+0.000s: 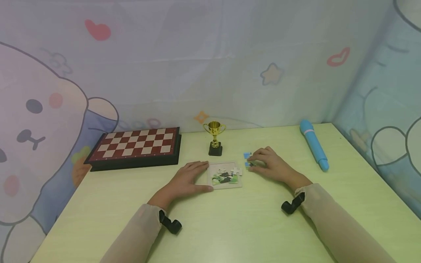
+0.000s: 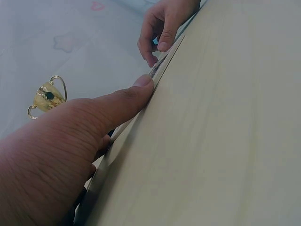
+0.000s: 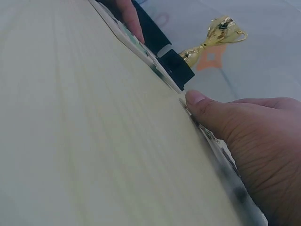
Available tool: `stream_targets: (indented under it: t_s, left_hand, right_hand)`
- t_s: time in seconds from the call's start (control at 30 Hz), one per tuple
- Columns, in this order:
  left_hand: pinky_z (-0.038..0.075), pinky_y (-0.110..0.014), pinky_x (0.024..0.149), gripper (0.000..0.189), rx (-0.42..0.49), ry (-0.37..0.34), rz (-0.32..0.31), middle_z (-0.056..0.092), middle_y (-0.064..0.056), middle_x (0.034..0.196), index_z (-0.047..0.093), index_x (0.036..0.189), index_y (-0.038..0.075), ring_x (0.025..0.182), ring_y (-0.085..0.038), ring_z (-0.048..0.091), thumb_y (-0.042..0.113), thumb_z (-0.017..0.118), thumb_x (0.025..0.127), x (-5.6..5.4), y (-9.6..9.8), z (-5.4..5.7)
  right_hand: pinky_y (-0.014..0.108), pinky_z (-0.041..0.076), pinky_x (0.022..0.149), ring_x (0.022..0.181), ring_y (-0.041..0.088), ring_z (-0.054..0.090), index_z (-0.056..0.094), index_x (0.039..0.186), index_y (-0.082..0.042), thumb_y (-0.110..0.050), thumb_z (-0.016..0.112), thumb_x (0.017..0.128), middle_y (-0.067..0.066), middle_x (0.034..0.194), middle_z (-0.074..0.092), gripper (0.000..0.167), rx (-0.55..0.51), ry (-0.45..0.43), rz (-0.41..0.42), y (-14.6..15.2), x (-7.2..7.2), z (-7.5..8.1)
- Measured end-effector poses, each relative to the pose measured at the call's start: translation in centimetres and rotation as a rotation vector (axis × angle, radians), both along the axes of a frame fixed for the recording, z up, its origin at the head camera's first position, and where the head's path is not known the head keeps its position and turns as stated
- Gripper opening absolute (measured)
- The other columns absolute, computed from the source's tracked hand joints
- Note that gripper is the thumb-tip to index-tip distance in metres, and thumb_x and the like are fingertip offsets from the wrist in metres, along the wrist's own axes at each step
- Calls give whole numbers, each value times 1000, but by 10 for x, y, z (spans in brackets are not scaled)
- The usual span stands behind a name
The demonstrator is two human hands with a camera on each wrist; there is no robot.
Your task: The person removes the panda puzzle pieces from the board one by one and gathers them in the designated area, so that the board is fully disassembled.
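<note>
A small jigsaw puzzle tray point(image 1: 224, 188) lies flat on the table, with green, black and white puzzle pieces point(image 1: 226, 178) in it. A loose white piece point(image 1: 236, 171) overlaps its right rim. My left hand point(image 1: 185, 181) rests at the tray's left side, fingers stretched to the upper corner and thumb point(image 2: 143, 84) at the lower one. Right of the tray, my right hand point(image 1: 271, 165) pinches blue-edged puzzle pieces point(image 1: 247, 156) between bent fingers and thumb. Its thumb point(image 3: 197, 100) lies along their edge, low over the table; the hand partly hides them.
A gold trophy cup point(image 1: 215, 128) on a black base stands behind the tray. To the back left lies a red-and-white checkered board point(image 1: 138, 143) with black sides. A blue microphone-shaped object point(image 1: 314, 145) lies at the right. A printed cloth point(image 1: 210, 65) hangs behind the table.
</note>
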State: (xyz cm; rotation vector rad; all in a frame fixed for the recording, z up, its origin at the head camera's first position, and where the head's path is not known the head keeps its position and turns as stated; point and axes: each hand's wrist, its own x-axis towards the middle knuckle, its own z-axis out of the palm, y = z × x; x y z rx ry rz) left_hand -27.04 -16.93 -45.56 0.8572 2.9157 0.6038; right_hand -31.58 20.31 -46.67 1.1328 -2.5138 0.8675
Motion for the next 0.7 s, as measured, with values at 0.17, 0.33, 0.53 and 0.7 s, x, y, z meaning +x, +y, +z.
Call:
stream_targets:
  t_s: [0.17, 0.33, 0.53, 0.7]
  left_hand:
    - [21, -55, 118, 95, 7, -9, 7, 33, 4, 162, 37, 158, 25, 149, -26, 26, 76, 62, 82, 1, 0, 1]
    - [22, -55, 118, 96, 4, -5, 4, 33, 4, 162, 36, 158, 25, 149, -26, 26, 77, 61, 82, -1, 0, 1]
    - [22, -54, 118, 95, -6, 5, 2, 34, 6, 161, 36, 158, 26, 148, -25, 27, 78, 60, 82, -2, -1, -1]
    - [24, -54, 117, 96, -2, 0, 3, 34, 6, 161, 36, 158, 27, 148, -24, 27, 79, 59, 81, -2, -1, -2]
  right_hand:
    - [42, 43, 87, 103, 17, 48, 74, 116, -19, -29, 75, 93, -3, 116, 64, 25, -30, -5, -3, -2, -1, -2]
    - [43, 43, 89, 104, 16, 47, 73, 119, -19, -33, 71, 95, -5, 118, 63, 27, -28, -39, 18, -15, 2, -1]
    - [40, 44, 91, 108, 12, 46, 71, 119, -23, -43, 71, 93, -12, 118, 61, 33, -10, -46, 60, -47, 4, -3]
    - [36, 45, 91, 107, 11, 47, 73, 116, -22, -47, 72, 92, -12, 117, 62, 34, 28, 6, 95, -73, 4, -2]
